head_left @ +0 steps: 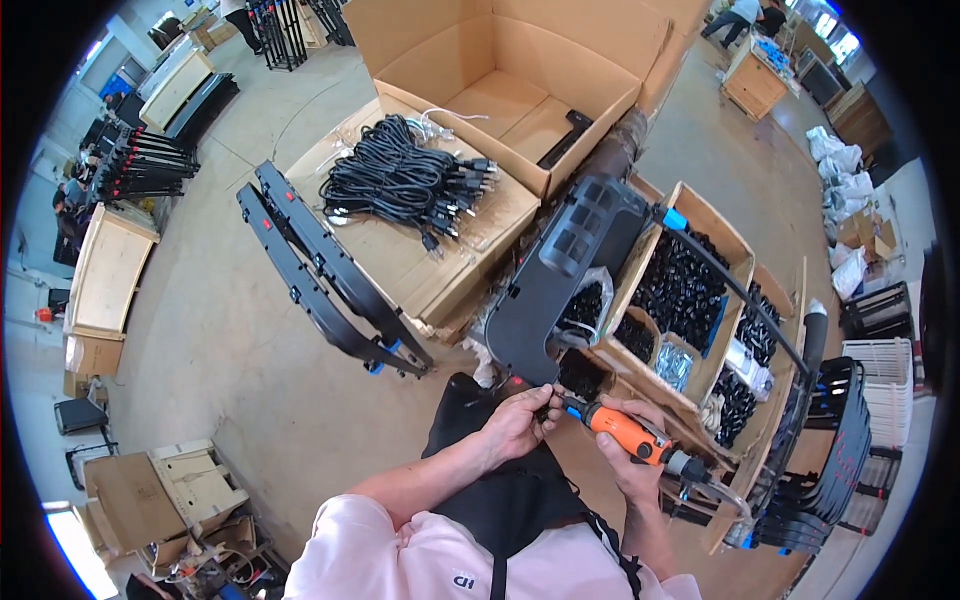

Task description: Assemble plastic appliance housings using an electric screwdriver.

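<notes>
My right hand is wrapped round an orange power screwdriver with a dark nose and a hose at its rear end. The driver points left, toward my left hand. My left fingers are pinched together close to the driver's tip; a small dark thing shows there, too small to name. Just beyond my hands stands a dark grey plastic housing, joined to a black tube frame with blue end pieces. Its lower end reaches nearly to my left fingertips.
Beyond the housing, a bundle of black cables lies on cardboard beside an open carton. Wooden bins of small black parts stand to the right. Two long black curved frames lean at the left. Stacked black frames stand far right.
</notes>
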Available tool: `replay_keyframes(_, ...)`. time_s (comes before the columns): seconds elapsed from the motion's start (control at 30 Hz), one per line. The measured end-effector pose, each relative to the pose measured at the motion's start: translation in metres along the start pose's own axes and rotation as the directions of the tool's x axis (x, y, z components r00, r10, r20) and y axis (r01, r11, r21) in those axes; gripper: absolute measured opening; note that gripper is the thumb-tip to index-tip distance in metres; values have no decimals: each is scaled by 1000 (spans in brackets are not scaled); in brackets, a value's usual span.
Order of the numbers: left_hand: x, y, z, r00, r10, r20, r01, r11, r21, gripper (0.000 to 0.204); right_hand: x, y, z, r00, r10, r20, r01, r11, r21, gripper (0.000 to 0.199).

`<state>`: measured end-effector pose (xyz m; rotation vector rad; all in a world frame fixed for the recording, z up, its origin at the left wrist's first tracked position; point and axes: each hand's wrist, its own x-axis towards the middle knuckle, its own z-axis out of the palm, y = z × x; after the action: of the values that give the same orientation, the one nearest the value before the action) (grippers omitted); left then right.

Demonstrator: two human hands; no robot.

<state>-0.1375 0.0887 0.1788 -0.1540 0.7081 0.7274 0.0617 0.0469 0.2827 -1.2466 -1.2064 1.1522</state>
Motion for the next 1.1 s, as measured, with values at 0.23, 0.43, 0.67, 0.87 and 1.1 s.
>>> replay_keyframes(0.23, -9, -22, -33, 990, -134, 52, 133, 991, 8, 23, -32, 12, -5, 998, -12, 54, 14, 999, -31, 49)
replay_keyframes(0.43, -1, -14, -25, 980, -193, 53, 192, 981, 7, 26, -26, 5, 7, 1000, 12, 7, -12, 997, -79, 49)
replay_keyframes(0.67, 6, -8, -30, 985, -174, -18, 175, 984, 46, 30, 1, 0, 32, 997, 67, 24, -58, 962, -268, 48)
replay_keyframes(0.87, -2, 5, -38, 979, -154, -133, 180, 960, 213, 30, 21, 11, 48, 992, 124, -16, -123, 944, -306, 42)
replay_keyframes(1.1, 8, 14, -61, 994, -88, 69, 55, 922, 383, 23, 40, 5, 59, 983, 152, 101, -77, 849, -523, 34)
